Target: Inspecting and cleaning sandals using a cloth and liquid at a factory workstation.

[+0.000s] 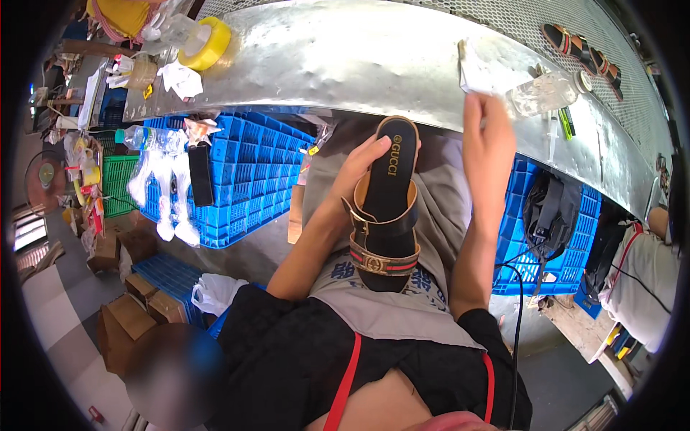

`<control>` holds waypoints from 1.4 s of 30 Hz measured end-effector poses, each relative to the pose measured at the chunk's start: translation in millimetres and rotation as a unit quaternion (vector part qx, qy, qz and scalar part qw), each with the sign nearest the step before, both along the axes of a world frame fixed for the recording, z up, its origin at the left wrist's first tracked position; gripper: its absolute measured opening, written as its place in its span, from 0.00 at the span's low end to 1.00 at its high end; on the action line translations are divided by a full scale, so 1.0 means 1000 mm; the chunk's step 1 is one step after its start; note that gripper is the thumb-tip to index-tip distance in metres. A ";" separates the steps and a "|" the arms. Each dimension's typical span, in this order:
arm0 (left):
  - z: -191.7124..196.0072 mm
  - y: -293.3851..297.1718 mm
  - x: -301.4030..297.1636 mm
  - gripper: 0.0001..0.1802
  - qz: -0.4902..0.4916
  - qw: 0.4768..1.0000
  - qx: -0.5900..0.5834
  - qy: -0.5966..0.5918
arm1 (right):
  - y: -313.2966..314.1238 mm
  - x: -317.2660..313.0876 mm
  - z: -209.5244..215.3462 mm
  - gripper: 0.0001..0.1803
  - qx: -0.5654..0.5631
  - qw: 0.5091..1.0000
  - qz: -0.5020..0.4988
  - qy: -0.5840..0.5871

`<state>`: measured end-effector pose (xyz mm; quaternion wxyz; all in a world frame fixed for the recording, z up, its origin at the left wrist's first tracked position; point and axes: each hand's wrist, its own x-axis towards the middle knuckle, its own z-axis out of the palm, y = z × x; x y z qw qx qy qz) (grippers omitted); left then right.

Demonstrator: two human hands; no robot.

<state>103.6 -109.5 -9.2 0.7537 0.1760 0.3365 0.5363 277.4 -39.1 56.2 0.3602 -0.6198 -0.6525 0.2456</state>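
The sandal [389,190] lies over the lap [438,190], its long axis pointing toward the metal table [345,65], its far end gripped by the left hand [357,167]. Apart to its right, the right hand [489,136] (blurred; its grip cannot be told) hangs by the table's edge.

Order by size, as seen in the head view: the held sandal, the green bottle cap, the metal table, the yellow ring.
1. Metal table
2. Held sandal
3. Yellow ring
4. Green bottle cap

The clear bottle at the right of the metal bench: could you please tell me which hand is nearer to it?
Right: the right hand is just left of the bottle; the left hand is farther left, holding the sandal.
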 end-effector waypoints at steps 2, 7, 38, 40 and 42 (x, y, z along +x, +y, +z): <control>0.001 -0.002 -0.001 0.22 -0.027 0.999 -0.022 -0.016 | -0.032 0.003 -0.009 0.17 -0.216 0.974 0.044 0.060; -0.001 -0.006 0.015 0.23 -0.046 0.992 -0.097 -0.067 | -0.065 -0.018 -0.049 0.20 -0.303 0.867 0.061 0.390; -0.008 0.020 0.031 0.23 -0.040 0.997 -0.057 0.027 | -0.049 -0.019 -0.055 0.16 -0.350 0.738 -0.045 0.576; -0.003 0.024 0.026 0.23 -0.070 0.994 -0.088 0.008 | -0.050 -0.026 -0.052 0.15 -0.334 0.738 -0.065 0.583; -0.012 0.029 0.021 0.23 -0.073 0.995 -0.069 0.012 | -0.049 -0.030 -0.052 0.15 -0.321 0.753 -0.066 0.571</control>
